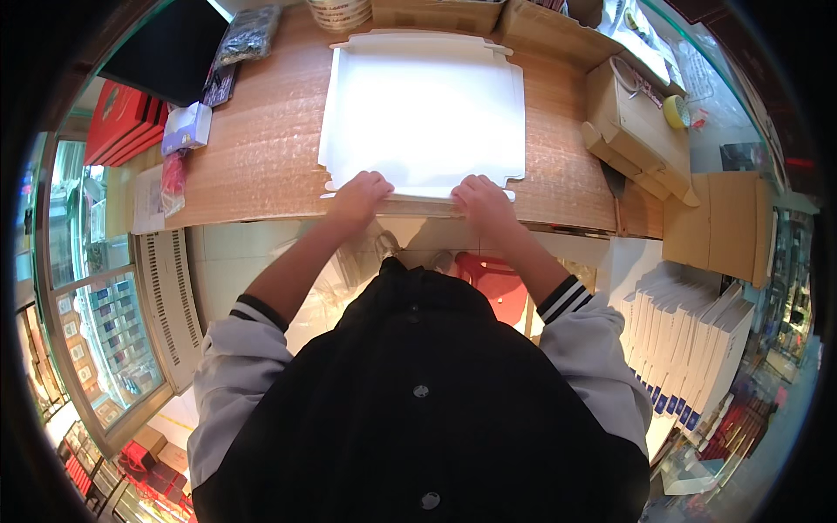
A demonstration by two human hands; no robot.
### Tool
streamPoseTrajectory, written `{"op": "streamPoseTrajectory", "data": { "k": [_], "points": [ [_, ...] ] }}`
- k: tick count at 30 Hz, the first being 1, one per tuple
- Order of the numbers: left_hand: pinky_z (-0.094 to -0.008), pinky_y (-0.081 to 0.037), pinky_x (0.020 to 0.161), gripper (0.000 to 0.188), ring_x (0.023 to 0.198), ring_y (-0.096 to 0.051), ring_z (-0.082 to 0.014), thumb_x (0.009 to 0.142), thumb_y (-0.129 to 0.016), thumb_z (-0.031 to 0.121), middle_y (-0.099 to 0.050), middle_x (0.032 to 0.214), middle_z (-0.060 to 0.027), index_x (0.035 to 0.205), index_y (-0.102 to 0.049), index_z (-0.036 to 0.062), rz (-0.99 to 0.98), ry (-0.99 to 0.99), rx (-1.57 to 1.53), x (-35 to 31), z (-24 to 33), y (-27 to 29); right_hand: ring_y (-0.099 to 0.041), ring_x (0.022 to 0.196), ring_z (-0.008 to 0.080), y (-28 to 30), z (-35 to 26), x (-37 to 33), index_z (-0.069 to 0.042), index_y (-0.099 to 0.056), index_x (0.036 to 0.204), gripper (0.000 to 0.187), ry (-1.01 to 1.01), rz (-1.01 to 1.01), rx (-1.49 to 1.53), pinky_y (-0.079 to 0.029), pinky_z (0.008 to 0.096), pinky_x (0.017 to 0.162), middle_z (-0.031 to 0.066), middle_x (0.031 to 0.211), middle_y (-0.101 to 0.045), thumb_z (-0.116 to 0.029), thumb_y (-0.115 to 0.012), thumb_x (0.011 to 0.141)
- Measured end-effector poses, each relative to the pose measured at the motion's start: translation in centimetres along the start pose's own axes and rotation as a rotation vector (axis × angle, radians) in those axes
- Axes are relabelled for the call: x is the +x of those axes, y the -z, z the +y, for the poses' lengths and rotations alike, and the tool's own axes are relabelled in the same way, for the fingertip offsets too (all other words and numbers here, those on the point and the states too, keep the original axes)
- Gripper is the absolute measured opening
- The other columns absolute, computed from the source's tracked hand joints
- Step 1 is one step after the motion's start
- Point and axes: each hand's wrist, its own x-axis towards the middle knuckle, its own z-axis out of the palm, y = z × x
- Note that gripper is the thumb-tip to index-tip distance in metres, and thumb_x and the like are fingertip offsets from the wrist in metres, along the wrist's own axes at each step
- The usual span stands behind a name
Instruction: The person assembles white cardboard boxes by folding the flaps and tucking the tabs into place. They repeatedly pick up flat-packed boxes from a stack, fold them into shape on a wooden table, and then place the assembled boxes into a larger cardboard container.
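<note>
A white flat cardboard box blank point(427, 113) with folded edges and corner tabs lies on the wooden table point(253, 148), its near edge close to the table's front. At the left part of that near edge, my left hand point(359, 199) has its fingers curled over the board. My right hand point(485, 203) grips the same edge farther right, fingers bent in the same way. Between the two hands the near flap stands slightly raised. Both thumbs are mostly hidden.
Tape rolls point(340, 13) stand at the back. On the right are a brown carton point(641, 122) with a yellow tape roll point(676, 112) and stacked white boxes point(689, 331). Red boxes point(122, 122) and a tissue pack point(187, 127) sit left. A red stool point(497, 288) is under the table.
</note>
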Motion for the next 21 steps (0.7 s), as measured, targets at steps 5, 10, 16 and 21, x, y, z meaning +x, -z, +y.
{"op": "streamPoseTrajectory", "data": {
  "k": [5,10,16,21],
  "points": [
    [-0.0373,-0.044,0.082,0.018,0.096,-0.053,-0.0268,0.079,-0.055,0.004,-0.056,0.098,-0.0097,0.096,-0.059,0.0062,0.143,0.04,0.178,3.5,1.0,1.7,-0.055,0.085,0.0284,0.8,1.6,4.1,-0.007,-0.06,0.089,0.011,-0.198,-0.203,0.058,-0.046,0.0399,0.077,0.0087,0.084,-0.056,-0.018,-0.061,0.086],
    [-0.0341,-0.044,0.078,0.008,0.089,-0.052,-0.0229,0.077,-0.056,0.009,-0.052,0.089,-0.008,0.084,-0.054,0.0058,0.248,-0.245,0.378,3.7,0.5,-0.5,-0.053,0.089,0.0268,0.1,1.6,5.5,-0.007,-0.057,0.087,0.017,-0.035,0.028,-0.255,-0.044,0.0368,0.077,0.0087,0.089,-0.053,-0.02,-0.066,0.08],
    [-0.0283,-0.047,0.065,0.007,0.08,-0.054,-0.0199,0.074,-0.056,0.011,-0.05,0.081,-0.0067,0.079,-0.053,0.0067,0.115,-0.338,0.537,4.5,-0.9,-0.6,-0.052,0.089,0.0269,-3.0,1.1,4.3,-0.005,-0.058,0.085,0.013,0.041,0.031,-0.147,-0.045,0.0361,0.079,0.0093,0.089,-0.053,-0.014,-0.065,0.079],
    [-0.027,-0.046,0.059,0.006,0.077,-0.054,-0.0178,0.074,-0.055,0.014,-0.05,0.079,-0.0054,0.075,-0.053,0.0078,0.031,-0.424,0.623,5.2,-1.4,-0.6,-0.052,0.092,0.026,-3.6,-2.3,5.1,-0.004,-0.059,0.083,0.014,0.065,0.083,-0.102,-0.045,0.0346,0.083,0.0094,0.09,-0.054,-0.016,-0.065,0.077]
  ]
}}
